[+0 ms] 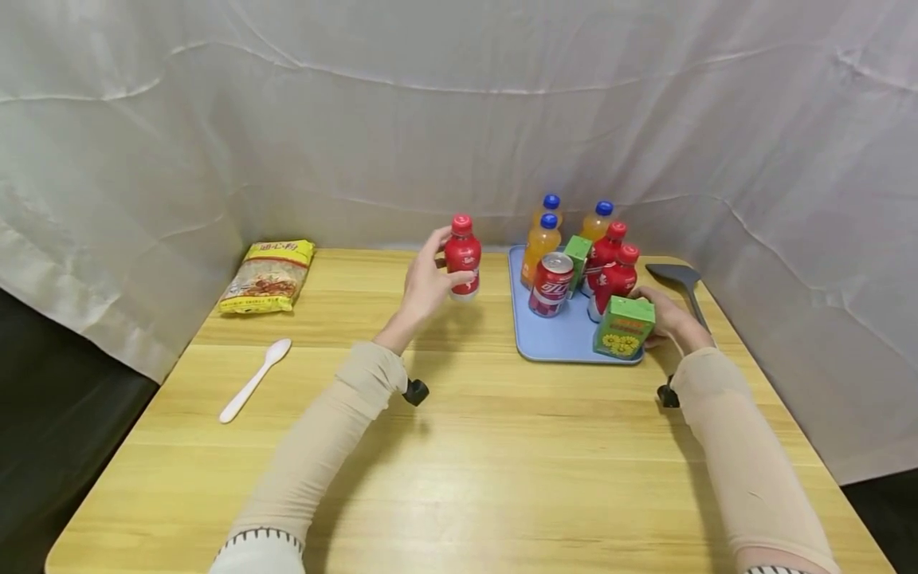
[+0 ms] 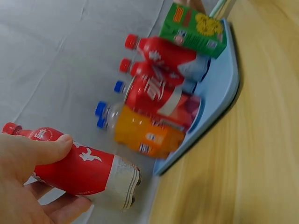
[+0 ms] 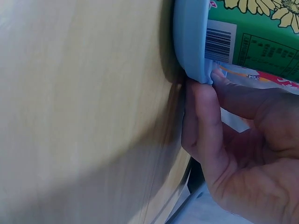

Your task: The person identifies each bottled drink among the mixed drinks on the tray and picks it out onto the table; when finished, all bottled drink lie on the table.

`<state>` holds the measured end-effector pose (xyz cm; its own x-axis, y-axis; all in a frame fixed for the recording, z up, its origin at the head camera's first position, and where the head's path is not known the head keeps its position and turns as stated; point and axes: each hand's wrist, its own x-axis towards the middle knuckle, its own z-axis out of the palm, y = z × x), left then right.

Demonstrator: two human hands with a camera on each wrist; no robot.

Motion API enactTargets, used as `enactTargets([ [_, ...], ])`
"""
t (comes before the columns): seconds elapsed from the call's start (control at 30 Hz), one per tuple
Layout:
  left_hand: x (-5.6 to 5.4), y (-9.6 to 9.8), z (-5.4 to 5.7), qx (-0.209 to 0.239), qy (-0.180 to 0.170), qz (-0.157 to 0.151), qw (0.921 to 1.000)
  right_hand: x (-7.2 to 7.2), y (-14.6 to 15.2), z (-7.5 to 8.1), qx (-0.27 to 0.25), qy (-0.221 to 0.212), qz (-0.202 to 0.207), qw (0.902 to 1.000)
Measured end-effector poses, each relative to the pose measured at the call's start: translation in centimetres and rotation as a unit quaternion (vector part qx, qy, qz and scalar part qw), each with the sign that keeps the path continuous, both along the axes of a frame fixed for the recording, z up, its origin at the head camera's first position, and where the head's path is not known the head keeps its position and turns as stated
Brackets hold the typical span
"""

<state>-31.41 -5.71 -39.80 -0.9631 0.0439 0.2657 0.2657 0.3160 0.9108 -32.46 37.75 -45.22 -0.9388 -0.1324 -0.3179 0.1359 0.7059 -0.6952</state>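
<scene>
A pale gray curtain [image 1: 459, 143] is hanging behind a light wood-grain table [image 1: 459, 446], where a blue tray [image 1: 555, 344] is sitting at the far right, carrying drinks. A yellow-ended pasta packet [image 1: 267, 277] is lying at the far left, while a dark gray spatula [image 1: 674, 273] is resting just right of the tray. A person in beige sleeves [image 1: 330, 422] is working with both hands: the right hand [image 1: 667, 315] is pinching the tray's rim at right, thumb inside and fingers outside, while the left hand [image 1: 425, 279] is gripping an upright red-labeled bottle [image 1: 462, 255] between thumb and fingers, left of the tray and apart from it. On the tray, three orange-drink bottles [image 1: 539, 253] with blue caps are standing toward the far side, two red-capped bottles [image 1: 615, 279] are standing at right, and a red cola can [image 1: 549, 288] is standing nearer, at left. One green carton [image 1: 577, 253] is showing between can and red-capped bottles; a flower-printed green carton [image 1: 624, 328] is occupying the near right corner. A white spoon [image 1: 254, 381] is lying at left, nearer than the packet.
</scene>
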Motion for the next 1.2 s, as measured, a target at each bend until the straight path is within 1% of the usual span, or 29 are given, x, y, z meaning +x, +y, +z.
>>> enactTargets([
  [0.07,-0.6,-0.6,0.0,-0.004,0.004,0.009,0.9999,0.0,0.0,0.1,0.004,0.002,0.005,1.0000],
  [0.13,-1.1,-1.2,0.1,-0.011,0.006,0.019,0.9997,-0.1,0.1,0.0,-0.002,0.003,0.005,1.0000],
  [0.27,-2.5,-2.4,0.1,-0.025,0.012,0.040,0.9988,-0.2,0.2,-0.3,-0.020,0.005,-0.004,0.9998],
  [0.4,-3.8,-3.7,0.0,-0.032,0.017,0.060,0.9975,-0.2,0.2,-0.4,-0.026,0.006,-0.013,0.9995],
  [0.5,-4.7,-4.6,-0.1,-0.035,0.013,0.072,0.9967,-0.2,0.3,-0.4,-0.032,0.005,-0.016,0.9993],
  [0.63,-5.9,-5.8,-0.2,-0.026,0.004,0.083,0.9962,-0.2,0.4,-0.4,-0.047,0.000,-0.021,0.9987],
  [0.77,-7.1,-6.9,-0.5,-0.024,-0.009,0.095,0.9951,-0.1,0.5,-0.5,-0.066,-0.012,-0.037,0.9971],
  [0.87,-7.8,-7.6,-0.9,-0.029,-0.022,0.107,0.9936,-0.1,0.4,-0.5,-0.071,-0.017,-0.044,0.9964],
  [0.93,-8.1,-8.1,-1.1,-0.030,-0.027,0.113,0.9927,-0.1,0.4,-0.5,-0.066,-0.012,-0.036,0.9971],
  [1.1,-8.8,-8.9,-1.6,-0.032,-0.015,0.128,0.9912,-0.2,0.4,-0.4,-0.050,-0.019,-0.028,0.9982],
  [1.2,-9.1,-9.2,-1.9,-0.032,-0.017,0.138,0.9897,-0.3,0.4,-0.4,-0.049,-0.035,-0.037,0.9975],
])
